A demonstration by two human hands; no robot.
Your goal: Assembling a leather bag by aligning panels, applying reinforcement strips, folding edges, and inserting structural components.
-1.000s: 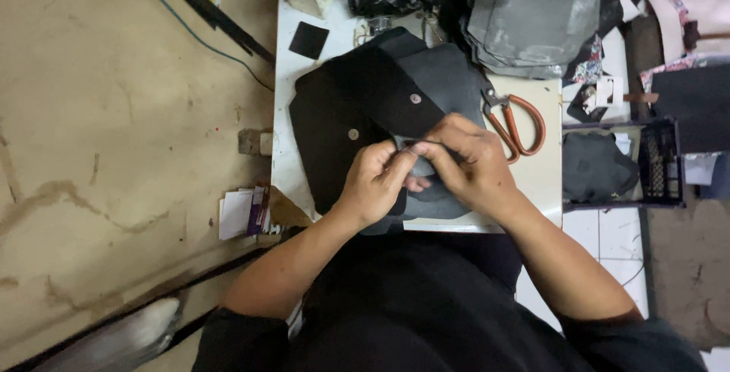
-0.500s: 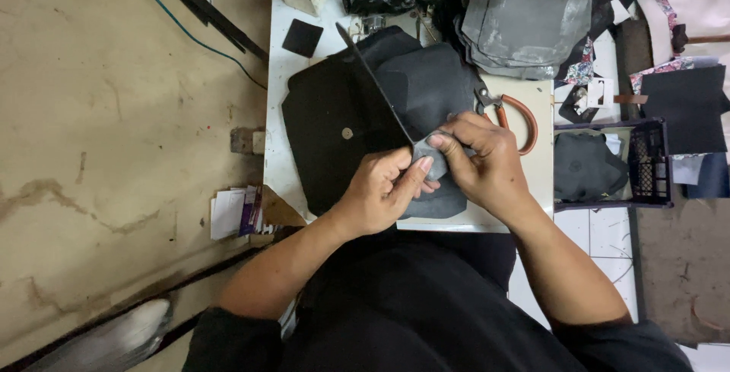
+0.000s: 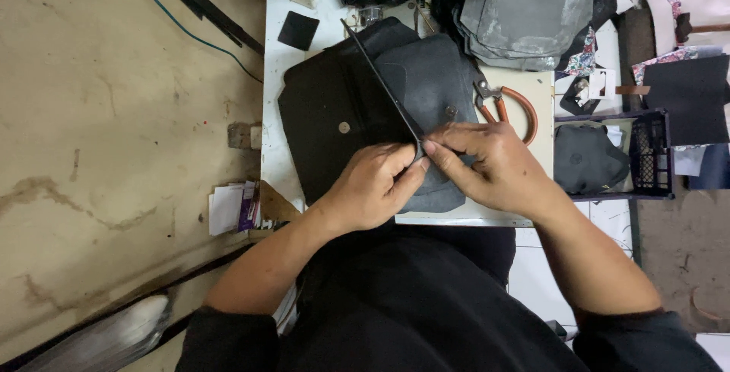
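Held up on edge over the middle of the white worktable (image 3: 277, 75): a dark leather flap (image 3: 384, 87), seen as a thin line running from the table's far side back toward the near edge. Belongs to a black leather piece (image 3: 319, 136) lying flat on the table's left half, with a round metal snap (image 3: 344, 126) showing. Overlaps a grey leather piece (image 3: 433, 68) at the table's centre, with a second snap (image 3: 451, 111).

Pinched at its near end from both sides. Left hand (image 3: 372, 189): thumb and forefinger pressed together on the flap, other fingers curled under. Right hand (image 3: 487, 167): fingertips closed on the same spot from the right, touching the left hand's fingertips.

Step in hand, by the look of it: pressing or creasing the flap's end between the fingertips. Next move calls for a firm, even pinch and for keeping the flap upright and in line.

Further out on the table: orange-handled pliers (image 3: 513, 106) toward the right edge, just beyond the right hand; a small black square (image 3: 298, 30) at the far left corner; a stack of grey sheets (image 3: 525, 15) at the far right. Off the table's right side, a black crate (image 3: 650, 151); off its left side, on the floor, loose papers (image 3: 228, 208).
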